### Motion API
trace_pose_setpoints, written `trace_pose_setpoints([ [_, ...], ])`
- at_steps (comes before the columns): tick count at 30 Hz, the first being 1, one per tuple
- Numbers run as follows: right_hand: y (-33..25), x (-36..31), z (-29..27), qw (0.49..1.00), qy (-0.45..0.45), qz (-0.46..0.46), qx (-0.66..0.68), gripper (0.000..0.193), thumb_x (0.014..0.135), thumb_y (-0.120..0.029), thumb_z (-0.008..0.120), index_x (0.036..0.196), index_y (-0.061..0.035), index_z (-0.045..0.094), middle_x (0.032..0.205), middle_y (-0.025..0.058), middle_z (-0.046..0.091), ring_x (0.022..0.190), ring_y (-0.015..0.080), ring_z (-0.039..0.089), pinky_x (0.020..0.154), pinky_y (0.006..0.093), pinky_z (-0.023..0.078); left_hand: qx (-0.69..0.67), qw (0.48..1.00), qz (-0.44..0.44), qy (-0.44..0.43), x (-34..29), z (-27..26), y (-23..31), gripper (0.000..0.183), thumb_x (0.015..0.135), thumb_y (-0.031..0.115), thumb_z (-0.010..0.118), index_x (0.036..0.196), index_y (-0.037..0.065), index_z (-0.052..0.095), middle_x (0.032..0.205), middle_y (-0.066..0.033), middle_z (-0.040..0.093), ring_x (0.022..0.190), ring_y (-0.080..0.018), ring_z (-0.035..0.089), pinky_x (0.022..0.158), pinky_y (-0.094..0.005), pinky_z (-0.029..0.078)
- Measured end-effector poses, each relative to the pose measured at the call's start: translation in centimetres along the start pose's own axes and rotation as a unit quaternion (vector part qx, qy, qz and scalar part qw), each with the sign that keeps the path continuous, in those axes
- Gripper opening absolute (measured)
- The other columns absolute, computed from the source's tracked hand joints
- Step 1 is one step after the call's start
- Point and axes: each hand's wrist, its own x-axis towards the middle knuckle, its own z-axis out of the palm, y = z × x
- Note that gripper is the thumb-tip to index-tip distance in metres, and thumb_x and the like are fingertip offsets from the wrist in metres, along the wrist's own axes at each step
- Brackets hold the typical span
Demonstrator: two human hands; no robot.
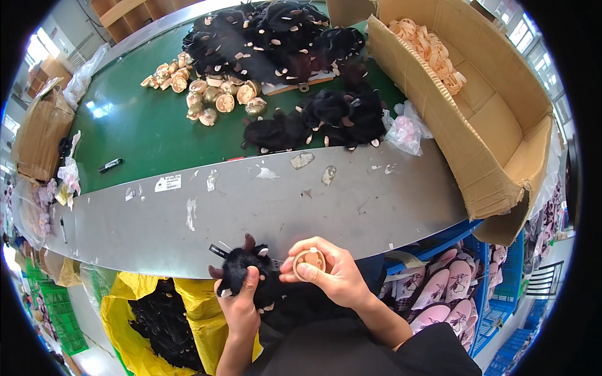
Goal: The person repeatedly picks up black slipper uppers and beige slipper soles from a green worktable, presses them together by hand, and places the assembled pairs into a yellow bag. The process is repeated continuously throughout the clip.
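Note:
My left hand (242, 305) is closed around a small black plush toy (237, 268) with brown horns and pale ear tips. A short black strip with white marks (217, 250) sticks out beside the toy's head; I cannot tell whether it is attached. In my right hand (338, 279), close beside the toy, is a round peach-coloured piece (308, 258) with a gold rim, its open inner side facing up and my thumb across it. Similar gold and peach round pieces (224, 102) lie heaped on the green tabletop (135, 135).
Black plush toys (263, 37) are piled at the back, several more (326, 113) nearer. A cardboard box (433, 103) with peach straps (426, 47) stands right. A marker (110, 165) lies left. Below are a yellow bag (119, 313) of black plush and pink slippers (458, 279) in blue crates.

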Motion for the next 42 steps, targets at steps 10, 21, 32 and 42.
trace_pose_setpoints([
  [10,-1.4,-0.2,2.6,0.996,-0.028,-0.033,-0.079,0.017,0.106,-0.012,0.055,0.121,-0.0053,0.049,0.084,0.0042,0.065,0.064,0.004,0.056,0.057,0.019,0.047,-0.005,0.999,-0.037,-0.022,-0.7,0.1,0.4,0.031,0.099,0.01,0.067,0.125,-0.006,0.06,0.125,-0.0164,0.066,0.108,-0.0204,0.065,0.092,-0.0324,0.053],
  [21,0.7,0.5,2.3,0.961,0.003,-0.169,-0.219,0.026,0.107,-0.022,0.056,0.121,-0.0015,0.05,0.084,0.0062,0.067,0.068,0.0081,0.063,0.059,0.0224,0.052,0.019,0.996,-0.005,-0.086,-1.0,0.9,1.2,0.022,0.098,0.007,0.067,0.115,-0.007,0.067,0.12,-0.0158,0.07,0.106,-0.0186,0.066,0.094,-0.032,0.051],
  [32,2.8,2.6,2.3,0.756,0.095,-0.418,-0.495,0.028,0.093,-0.004,0.07,0.113,0.0061,0.054,0.094,0.0171,0.069,0.069,0.0292,0.07,0.058,0.034,0.056,0.159,0.984,0.059,-0.051,-1.4,0.8,0.6,0.019,0.095,0.006,0.071,0.109,-0.006,0.066,0.098,-0.0047,0.07,0.089,-0.0101,0.063,0.08,-0.0268,0.052],
  [42,3.7,3.1,1.2,0.788,0.007,-0.379,-0.486,0.056,0.1,-0.047,0.058,0.127,0.0011,0.051,0.086,0.0202,0.058,0.067,0.0316,0.058,0.055,0.0384,0.051,0.134,0.986,0.045,-0.094,-0.6,-0.5,-0.2,0.012,0.099,0.008,0.066,0.1,-0.004,0.067,0.085,-0.0018,0.069,0.076,-0.0071,0.061,0.07,-0.0235,0.05],
])
